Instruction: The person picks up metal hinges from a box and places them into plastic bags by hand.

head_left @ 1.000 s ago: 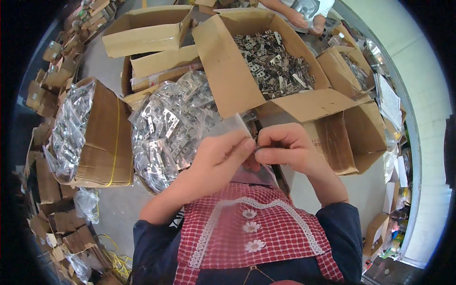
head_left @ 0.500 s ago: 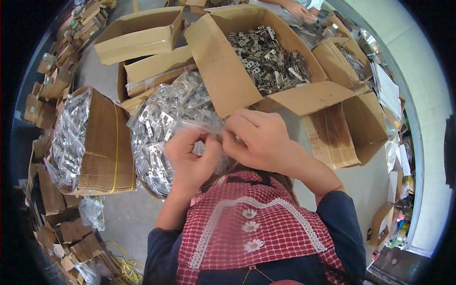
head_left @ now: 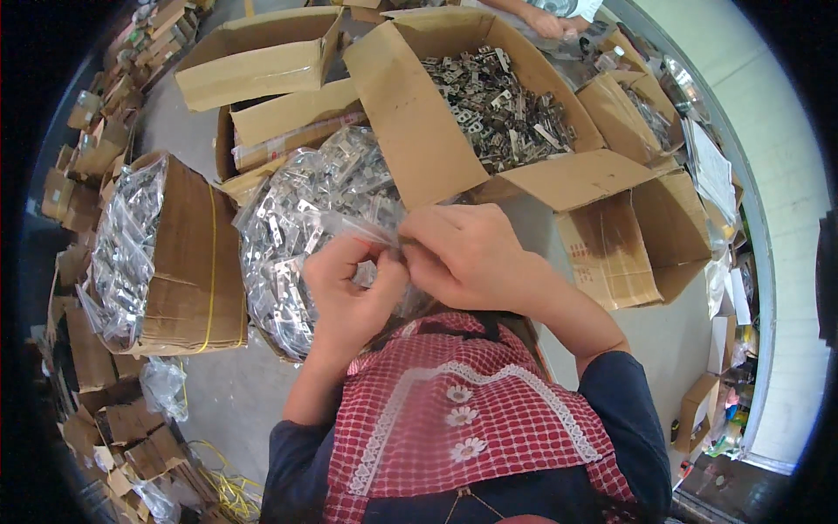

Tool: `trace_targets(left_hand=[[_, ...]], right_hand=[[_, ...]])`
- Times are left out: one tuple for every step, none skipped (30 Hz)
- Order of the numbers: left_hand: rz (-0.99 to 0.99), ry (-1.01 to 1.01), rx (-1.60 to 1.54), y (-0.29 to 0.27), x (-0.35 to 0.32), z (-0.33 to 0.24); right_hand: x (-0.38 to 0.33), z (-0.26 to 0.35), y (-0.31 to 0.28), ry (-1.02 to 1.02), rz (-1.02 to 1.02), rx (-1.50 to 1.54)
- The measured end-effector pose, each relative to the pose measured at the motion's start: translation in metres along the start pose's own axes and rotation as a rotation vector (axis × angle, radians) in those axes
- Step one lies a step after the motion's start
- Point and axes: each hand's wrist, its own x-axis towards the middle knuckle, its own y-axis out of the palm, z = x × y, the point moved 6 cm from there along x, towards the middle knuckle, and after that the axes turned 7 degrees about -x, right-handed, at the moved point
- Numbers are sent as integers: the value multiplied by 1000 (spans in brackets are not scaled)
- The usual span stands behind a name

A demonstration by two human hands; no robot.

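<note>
Pinched between my two hands is a small clear plastic bag [head_left: 360, 229], its edge bunched at the fingertips. My left hand [head_left: 351, 281] is closed on one side of it, thumb and forefinger curled into a ring. My right hand [head_left: 467, 253] grips the other side, its fingers folded and partly hidden. Whether anything lies inside the bag I cannot tell. Just beyond and left of my hands, a heap of clear bags [head_left: 288, 236] filled with shiny metal pieces fills a container whose rim is mostly covered.
A large open carton [head_left: 419, 131] of loose metal brackets [head_left: 497, 105] stands ahead. At left is a carton [head_left: 196, 262] of filled bags; at right, an open carton [head_left: 602, 249]. Another person's hands [head_left: 554, 24] work at the far edge. Yellow strapping [head_left: 229, 493] lies on the floor.
My right hand has shifted slightly left, closer to my left hand. The plastic bag's edge now stands up more above the fingers. The view has shifted a little.
</note>
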Motion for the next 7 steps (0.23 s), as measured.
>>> trace_targets(left_hand=[[1,0,0,-1,1,-2],[-3,-2,19,-2,1,-4],[-6,-4,37,-2,1,-5],[-7,-4,38,-3,0,-5],[12,20,7,-2,-1,-5],[30,44,-24,-1,-3,-5],[31,43,-27,-1,-2,-4]], right_hand=[[1,1,-2,0,-43,-11],[0,1,-1,1,-44,-11],[0,0,-2,3,-66,-20],[-1,0,-2,4,-87,-27],[-1,-1,-2,3,-87,-26],[-4,-22,-5,271,-78,77],[-12,-45,-7,541,-67,178]])
